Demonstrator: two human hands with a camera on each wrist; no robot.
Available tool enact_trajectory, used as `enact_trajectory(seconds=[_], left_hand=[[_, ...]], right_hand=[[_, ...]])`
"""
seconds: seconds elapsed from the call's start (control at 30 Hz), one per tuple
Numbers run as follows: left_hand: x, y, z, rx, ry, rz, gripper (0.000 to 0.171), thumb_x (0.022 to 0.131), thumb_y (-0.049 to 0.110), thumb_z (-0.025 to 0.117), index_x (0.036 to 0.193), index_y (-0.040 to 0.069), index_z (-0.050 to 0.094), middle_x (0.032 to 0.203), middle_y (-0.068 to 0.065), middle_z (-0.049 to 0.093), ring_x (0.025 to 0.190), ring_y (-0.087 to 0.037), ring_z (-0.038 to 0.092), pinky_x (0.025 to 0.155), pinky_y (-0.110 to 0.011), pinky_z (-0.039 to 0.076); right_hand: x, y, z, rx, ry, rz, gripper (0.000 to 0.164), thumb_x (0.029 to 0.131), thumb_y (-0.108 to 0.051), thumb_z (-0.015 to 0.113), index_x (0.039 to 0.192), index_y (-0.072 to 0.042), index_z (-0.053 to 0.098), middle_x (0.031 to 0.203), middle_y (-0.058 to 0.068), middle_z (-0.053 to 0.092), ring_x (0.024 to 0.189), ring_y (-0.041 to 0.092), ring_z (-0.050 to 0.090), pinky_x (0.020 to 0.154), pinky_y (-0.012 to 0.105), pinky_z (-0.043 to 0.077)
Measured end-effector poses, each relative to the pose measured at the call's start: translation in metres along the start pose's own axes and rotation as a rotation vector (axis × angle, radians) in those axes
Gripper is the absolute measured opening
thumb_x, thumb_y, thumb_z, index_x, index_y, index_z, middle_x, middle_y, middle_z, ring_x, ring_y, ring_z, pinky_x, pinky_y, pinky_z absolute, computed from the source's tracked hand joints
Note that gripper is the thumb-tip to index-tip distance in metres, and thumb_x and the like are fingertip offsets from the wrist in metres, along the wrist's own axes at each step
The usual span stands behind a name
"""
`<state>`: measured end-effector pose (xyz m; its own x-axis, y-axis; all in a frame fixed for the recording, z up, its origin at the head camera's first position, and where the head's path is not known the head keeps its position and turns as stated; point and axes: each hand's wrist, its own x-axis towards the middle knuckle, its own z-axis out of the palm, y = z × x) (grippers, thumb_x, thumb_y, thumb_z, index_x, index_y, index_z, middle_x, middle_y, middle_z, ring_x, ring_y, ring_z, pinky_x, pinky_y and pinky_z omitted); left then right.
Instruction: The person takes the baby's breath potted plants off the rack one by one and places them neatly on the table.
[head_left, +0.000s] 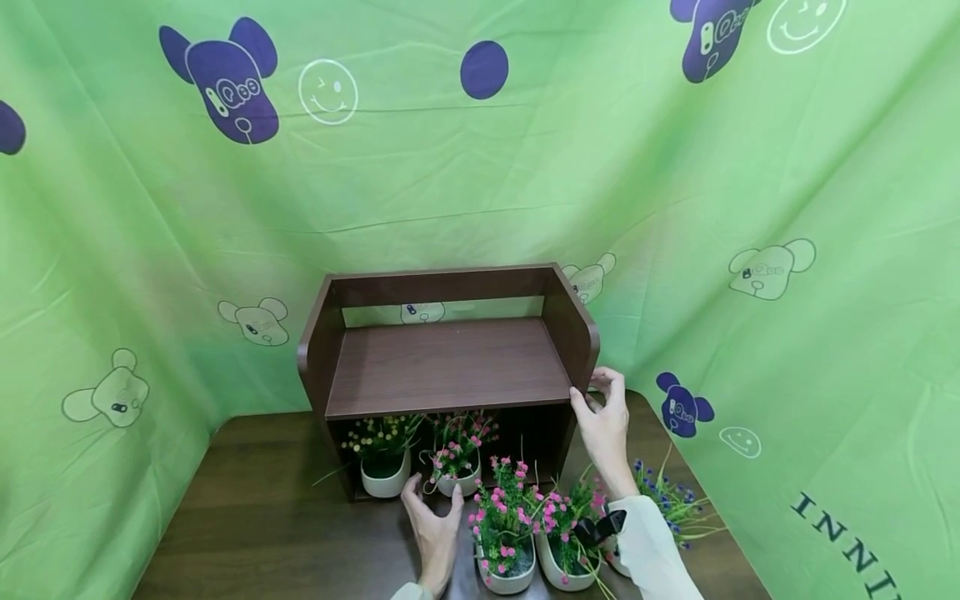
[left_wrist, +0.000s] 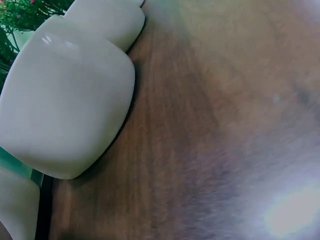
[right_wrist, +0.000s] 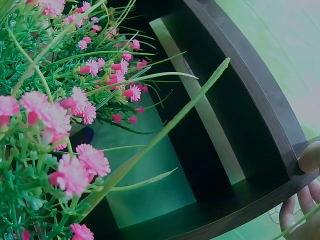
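Observation:
A dark brown two-tier desk shelf [head_left: 450, 362] stands at the back of the table. My right hand [head_left: 606, 421] holds its right side panel, thumb on the front edge and fingers behind; the right wrist view shows that thumb [right_wrist: 310, 158] on the panel. My left hand [head_left: 435, 529] is just in front of the lower tier, thumb and fingers spread apart with nothing between them. Nearest to it is a white pot with pink flowers [head_left: 459, 482]; whether they touch I cannot tell. Left of that pot, a white pot with yellow flowers [head_left: 386, 477] also stands in the lower tier.
Two white pots with pink flowers [head_left: 507, 571] [head_left: 568, 575] stand on the brown table [head_left: 255, 508] before the shelf. A plant with blue flowers [head_left: 671, 504] is partly behind my right forearm. Green printed cloth [head_left: 480, 183] hangs behind and at both sides.

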<state>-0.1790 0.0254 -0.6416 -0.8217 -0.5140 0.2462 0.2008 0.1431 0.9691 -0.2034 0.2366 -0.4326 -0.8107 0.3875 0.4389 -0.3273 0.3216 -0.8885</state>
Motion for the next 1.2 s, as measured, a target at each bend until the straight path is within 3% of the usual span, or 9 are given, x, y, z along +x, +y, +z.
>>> enact_trajectory(seconds=[0.2, 0.43, 0.53, 0.73, 0.87, 1.0, 1.2], left_hand=[[0.006, 0.002, 0.009, 0.103, -0.057, -0.071, 0.082, 0.083, 0.027, 0.09, 0.146, 0.003, 0.044, 0.146, -0.02, 0.048, 0.138, -0.042, 0.046, 0.111, -0.06, 0.039], [0.007, -0.002, 0.022, 0.171, -0.069, 0.0, 0.092, 0.074, 0.025, 0.096, 0.146, 0.0, 0.044, 0.143, -0.023, 0.048, 0.132, -0.042, 0.05, 0.106, -0.057, 0.044], [0.007, -0.003, 0.026, 0.185, -0.073, -0.013, 0.094, 0.071, 0.026, 0.096, 0.145, 0.002, 0.043, 0.142, -0.022, 0.047, 0.128, -0.04, 0.051, 0.102, -0.057, 0.047], [0.009, -0.008, 0.033, 0.211, -0.026, -0.001, 0.094, 0.068, 0.026, 0.099, 0.14, 0.003, 0.044, 0.133, -0.021, 0.047, 0.121, -0.04, 0.051, 0.098, -0.057, 0.05], [0.009, -0.008, 0.035, 0.222, 0.011, 0.027, 0.093, 0.065, 0.022, 0.099, 0.137, 0.0, 0.045, 0.129, -0.023, 0.049, 0.119, -0.043, 0.052, 0.097, -0.059, 0.05], [0.009, -0.005, 0.037, 0.225, 0.024, -0.001, 0.09, 0.065, 0.018, 0.098, 0.136, -0.001, 0.046, 0.129, -0.025, 0.049, 0.119, -0.045, 0.052, 0.097, -0.06, 0.049], [0.01, 0.0, 0.038, 0.241, 0.05, -0.048, 0.084, 0.066, 0.014, 0.096, 0.134, 0.002, 0.047, 0.13, -0.021, 0.05, 0.114, -0.044, 0.053, 0.089, -0.061, 0.05]], right_hand=[[0.002, 0.012, 0.001, 0.006, 0.014, 0.008, 0.038, 0.097, 0.012, 0.063, 0.131, 0.012, 0.045, 0.125, 0.021, 0.054, 0.11, 0.005, 0.054, 0.092, 0.013, 0.048], [0.008, 0.046, -0.001, 0.011, 0.043, 0.038, 0.042, 0.098, 0.008, 0.066, 0.135, 0.003, 0.046, 0.125, 0.01, 0.055, 0.111, 0.003, 0.053, 0.092, 0.009, 0.046], [0.009, 0.05, -0.002, 0.027, 0.042, 0.026, 0.043, 0.098, 0.007, 0.067, 0.135, 0.003, 0.046, 0.125, 0.009, 0.055, 0.112, 0.004, 0.054, 0.091, 0.009, 0.047], [0.007, 0.047, 0.0, 0.029, 0.034, 0.016, 0.043, 0.097, 0.01, 0.065, 0.135, 0.007, 0.045, 0.124, 0.012, 0.055, 0.11, 0.002, 0.053, 0.09, 0.008, 0.047], [0.002, 0.025, 0.001, 0.033, 0.033, 0.011, 0.039, 0.097, 0.013, 0.063, 0.132, 0.01, 0.046, 0.123, 0.017, 0.056, 0.108, 0.003, 0.054, 0.091, 0.008, 0.047], [0.0, 0.01, 0.0, 0.024, 0.017, -0.009, 0.037, 0.097, 0.011, 0.063, 0.13, 0.012, 0.046, 0.122, 0.022, 0.056, 0.107, 0.001, 0.054, 0.09, 0.009, 0.048], [0.007, 0.03, 0.004, 0.005, 0.02, 0.007, 0.04, 0.098, 0.01, 0.063, 0.134, 0.01, 0.045, 0.126, 0.02, 0.055, 0.108, -0.002, 0.052, 0.091, 0.008, 0.046]])
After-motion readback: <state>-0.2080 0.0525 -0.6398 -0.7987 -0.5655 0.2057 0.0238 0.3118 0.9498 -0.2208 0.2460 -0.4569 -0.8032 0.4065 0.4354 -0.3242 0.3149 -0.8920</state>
